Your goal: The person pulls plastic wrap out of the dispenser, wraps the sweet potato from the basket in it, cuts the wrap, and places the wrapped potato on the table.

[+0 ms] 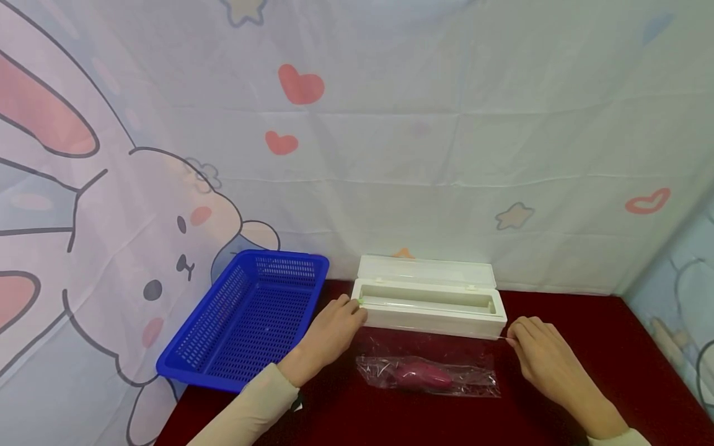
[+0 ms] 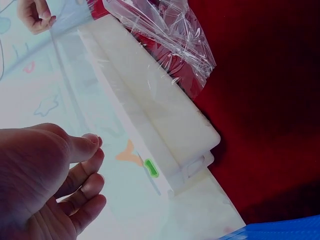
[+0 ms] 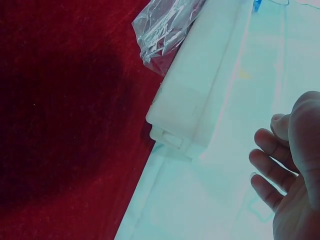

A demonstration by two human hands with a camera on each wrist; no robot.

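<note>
A white cling film dispenser (image 1: 429,321) stands with its lid (image 1: 426,271) tipped back and a film roll (image 1: 429,304) inside. A green slide cutter (image 2: 151,168) sits at its left end. My left hand (image 1: 333,328) is beside that end, thumb and forefinger pinched together on the edge of clear film. Past the right end, my right hand (image 1: 549,359) pinches the film's other corner; a thin strand shows at its fingertips. The film between is nearly invisible. In front of the box, crinkled cling film (image 1: 474,379) lies over a smooth, elongated pink thing (image 1: 423,376), whose kind I cannot tell.
A blue perforated plastic basket (image 1: 192,337) stands at the left, close to my left forearm. Dark red cloth (image 1: 569,310) covers the table. Behind it hangs a pale printed curtain (image 1: 390,155), near the dispenser's raised lid.
</note>
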